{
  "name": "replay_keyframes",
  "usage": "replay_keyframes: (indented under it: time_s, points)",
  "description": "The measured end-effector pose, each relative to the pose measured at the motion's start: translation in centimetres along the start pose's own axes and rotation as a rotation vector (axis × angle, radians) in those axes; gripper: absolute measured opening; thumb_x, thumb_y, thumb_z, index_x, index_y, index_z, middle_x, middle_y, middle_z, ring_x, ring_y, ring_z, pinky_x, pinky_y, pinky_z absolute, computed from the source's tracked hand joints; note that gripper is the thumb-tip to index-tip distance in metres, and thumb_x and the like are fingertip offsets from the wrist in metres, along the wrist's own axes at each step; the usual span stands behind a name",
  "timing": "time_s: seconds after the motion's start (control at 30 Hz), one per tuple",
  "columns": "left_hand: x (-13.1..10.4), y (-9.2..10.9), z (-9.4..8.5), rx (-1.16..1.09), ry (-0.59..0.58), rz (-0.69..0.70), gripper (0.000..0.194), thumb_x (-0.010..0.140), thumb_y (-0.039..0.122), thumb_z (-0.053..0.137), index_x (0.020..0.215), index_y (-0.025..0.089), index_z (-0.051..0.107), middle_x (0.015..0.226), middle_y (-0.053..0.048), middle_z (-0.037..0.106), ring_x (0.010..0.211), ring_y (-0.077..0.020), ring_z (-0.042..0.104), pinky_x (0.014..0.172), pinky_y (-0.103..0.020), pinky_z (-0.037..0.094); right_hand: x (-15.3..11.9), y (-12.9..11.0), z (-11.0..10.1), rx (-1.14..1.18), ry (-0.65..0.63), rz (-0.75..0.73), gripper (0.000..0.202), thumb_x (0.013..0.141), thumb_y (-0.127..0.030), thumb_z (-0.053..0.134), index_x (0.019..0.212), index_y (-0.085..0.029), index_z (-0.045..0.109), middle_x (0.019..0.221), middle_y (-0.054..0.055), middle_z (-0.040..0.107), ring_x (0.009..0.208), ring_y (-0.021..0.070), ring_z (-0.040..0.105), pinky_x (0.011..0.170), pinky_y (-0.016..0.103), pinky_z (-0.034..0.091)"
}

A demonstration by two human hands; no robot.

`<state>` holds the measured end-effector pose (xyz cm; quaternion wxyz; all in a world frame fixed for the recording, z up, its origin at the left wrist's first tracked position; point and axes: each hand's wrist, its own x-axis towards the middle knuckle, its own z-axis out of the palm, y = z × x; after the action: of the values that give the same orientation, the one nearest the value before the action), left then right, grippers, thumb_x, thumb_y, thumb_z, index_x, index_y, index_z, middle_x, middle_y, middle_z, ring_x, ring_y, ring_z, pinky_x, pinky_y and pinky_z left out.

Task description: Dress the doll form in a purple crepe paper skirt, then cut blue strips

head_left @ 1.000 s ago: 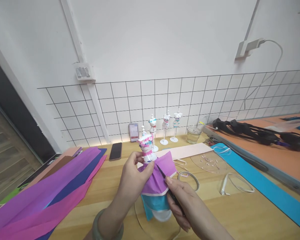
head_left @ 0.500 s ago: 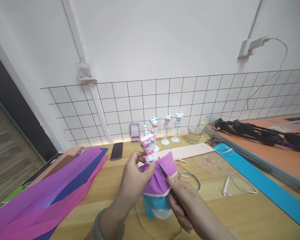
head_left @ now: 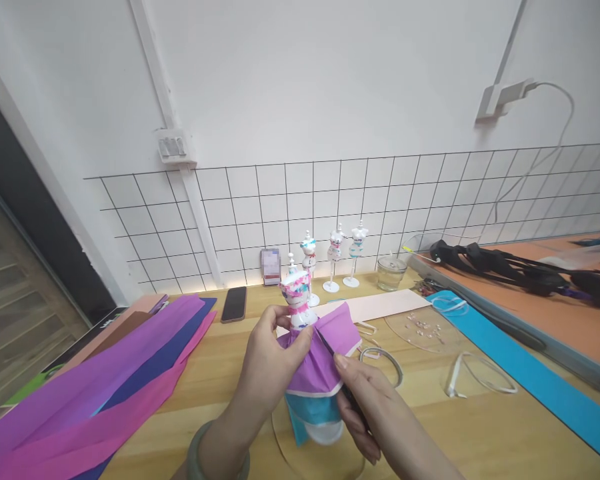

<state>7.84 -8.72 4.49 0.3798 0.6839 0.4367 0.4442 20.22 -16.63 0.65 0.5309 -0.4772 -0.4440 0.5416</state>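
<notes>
My left hand (head_left: 275, 350) is closed round the waist of a small white dress form (head_left: 297, 293) with pink and blue tape on its bust. A purple paper skirt (head_left: 317, 367) with a white edge hangs from the waist, over a blue layer (head_left: 320, 408). In my right hand (head_left: 375, 400) is a slim black pair of tweezers (head_left: 326, 342), its tip at the skirt near the waist and my left thumb. Part of the skirt stands out to the right above the tweezers. My fingers hide the rear of the tool.
Several small dress forms (head_left: 334, 250) stand by the wall, with a glass of clear liquid (head_left: 391, 273) to their right. Coloured paper sheets (head_left: 130, 373) and a phone (head_left: 234, 304) lie left. On the right are a blue strip (head_left: 520, 363), ribbon loops (head_left: 480, 377) and small beads (head_left: 425, 327).
The tweezers and my right hand have shifted very slightly, and the raised purple flap reaches a little farther right. My left hand keeps its hold on the dress form.
</notes>
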Motion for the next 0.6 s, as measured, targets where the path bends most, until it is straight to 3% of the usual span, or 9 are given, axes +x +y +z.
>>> replay_keyframes:
  time_s: [0.6]
  points:
    - [0.16, 0.09, -0.18, -0.023, 0.002, 0.014, 0.027, 0.072, 0.031, 0.062, 0.094, 0.018, 0.054, 0.094, -0.005, 0.063, 0.087, -0.0179, 0.060, 0.073, -0.028, 0.047, 0.38, 0.05, -0.09, -0.011, 0.019, 0.020, 0.058, 0.078, -0.068, 0.043, 0.046, -0.020, 0.033, 0.032, -0.010, 0.024, 0.021, 0.0028, 0.023, 0.025, 0.015, 0.018]
